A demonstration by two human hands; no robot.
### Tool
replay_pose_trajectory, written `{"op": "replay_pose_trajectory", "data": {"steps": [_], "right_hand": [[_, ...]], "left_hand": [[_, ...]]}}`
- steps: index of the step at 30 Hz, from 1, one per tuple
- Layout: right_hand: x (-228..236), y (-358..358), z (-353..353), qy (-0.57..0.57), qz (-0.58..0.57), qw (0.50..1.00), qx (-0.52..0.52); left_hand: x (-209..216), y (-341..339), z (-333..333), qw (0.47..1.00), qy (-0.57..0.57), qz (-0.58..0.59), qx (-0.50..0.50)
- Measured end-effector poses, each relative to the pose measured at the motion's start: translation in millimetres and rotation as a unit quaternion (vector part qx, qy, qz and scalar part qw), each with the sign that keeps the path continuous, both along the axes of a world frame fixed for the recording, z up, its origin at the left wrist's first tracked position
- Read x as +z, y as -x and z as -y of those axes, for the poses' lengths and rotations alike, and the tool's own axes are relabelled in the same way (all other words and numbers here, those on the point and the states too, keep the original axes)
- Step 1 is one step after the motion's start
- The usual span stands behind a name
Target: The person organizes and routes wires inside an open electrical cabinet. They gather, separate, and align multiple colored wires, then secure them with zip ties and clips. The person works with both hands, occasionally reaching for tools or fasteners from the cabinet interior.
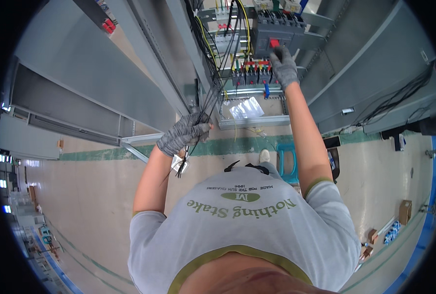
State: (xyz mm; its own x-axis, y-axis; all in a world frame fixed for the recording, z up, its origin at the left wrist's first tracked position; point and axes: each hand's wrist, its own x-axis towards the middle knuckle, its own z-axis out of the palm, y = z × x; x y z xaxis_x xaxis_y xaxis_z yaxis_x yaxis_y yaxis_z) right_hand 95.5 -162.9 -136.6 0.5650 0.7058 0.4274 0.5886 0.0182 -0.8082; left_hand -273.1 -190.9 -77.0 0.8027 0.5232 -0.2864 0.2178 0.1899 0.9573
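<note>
My left hand (pixel 187 132), in a grey knit glove, is closed round a bundle of thin black wires (pixel 212 102). Their loose ends dangle below the fist, while the other ends run up into the open grey cabinet. My right hand (pixel 285 68), gloved alike, reaches up to the large grey circuit breaker (pixel 262 36). Its fingers are stretched out at the breaker's lower front, right beside the red handle (pixel 274 43); whether they press on it I cannot tell. Under the breaker sits a row of small breakers (pixel 253 77) with coloured wires.
A clear plastic packet (pixel 247 108) lies in the cabinet's base. Grey door panels (pixel 95 63) stand at the left, and more panels with black cables (pixel 397 100) at the right. Near my feet is a teal stool (pixel 287 164). A cardboard box (pixel 405 212) sits far right.
</note>
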Motion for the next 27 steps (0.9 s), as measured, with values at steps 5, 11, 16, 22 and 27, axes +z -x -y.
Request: {"op": "replay_pose_trajectory", "data": {"steps": [5, 11, 16, 22, 27], "right_hand": [[50, -23, -114, -0.052, -0.017, 0.988, 0.143], [100, -21, -154, 0.069, -0.035, 0.952, 0.296], [123, -38, -146, -0.005, 0.074, 0.959, 0.273], [146, -43, -134, -0.009, 0.167, 0.940, 0.297], [161, -35, -130, -0.010, 0.147, 0.951, 0.272]], "left_hand": [[23, -8, 4, 0.999, -0.035, -0.036, 0.021], [-8, -9, -5, 0.995, -0.055, -0.062, 0.058], [-33, -58, -14, 0.996, -0.015, -0.023, 0.079], [-40, -176, -72, 0.963, -0.199, 0.033, 0.177], [33, -267, -135, 0.886, -0.218, 0.159, 0.377]]}}
